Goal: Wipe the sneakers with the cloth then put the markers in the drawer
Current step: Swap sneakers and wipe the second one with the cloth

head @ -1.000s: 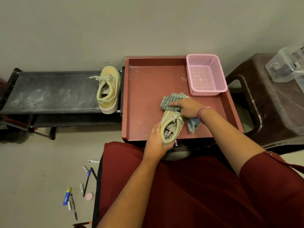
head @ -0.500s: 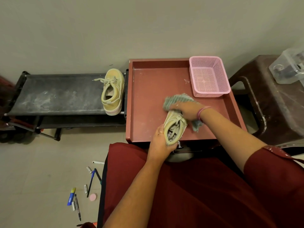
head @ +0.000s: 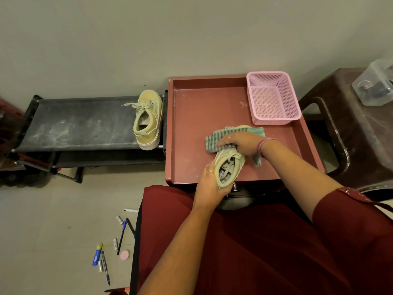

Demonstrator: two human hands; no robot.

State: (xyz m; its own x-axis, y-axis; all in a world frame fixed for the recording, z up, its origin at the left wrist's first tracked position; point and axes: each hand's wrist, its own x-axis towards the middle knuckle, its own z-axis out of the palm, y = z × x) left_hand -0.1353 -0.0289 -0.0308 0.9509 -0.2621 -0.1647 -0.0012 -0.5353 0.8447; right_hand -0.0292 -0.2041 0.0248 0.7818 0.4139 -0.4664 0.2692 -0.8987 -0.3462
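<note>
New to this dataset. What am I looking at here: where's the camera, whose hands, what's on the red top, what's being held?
There is no robot here: a person works with bare hands, and one wide-angle camera worn on their head looks forward and down.

The left hand grips the heel of a pale sneaker on the red cabinet top. The right hand presses a striped green cloth onto the sneaker's toe, wiping it. A pink basket sits at the top's far right corner.

A second sneaker stands on the black rack to the left, beside the cabinet. The markers lie scattered on the floor at lower left, so that step is not yet done. The drawer itself is mostly hidden below the hands.
</note>
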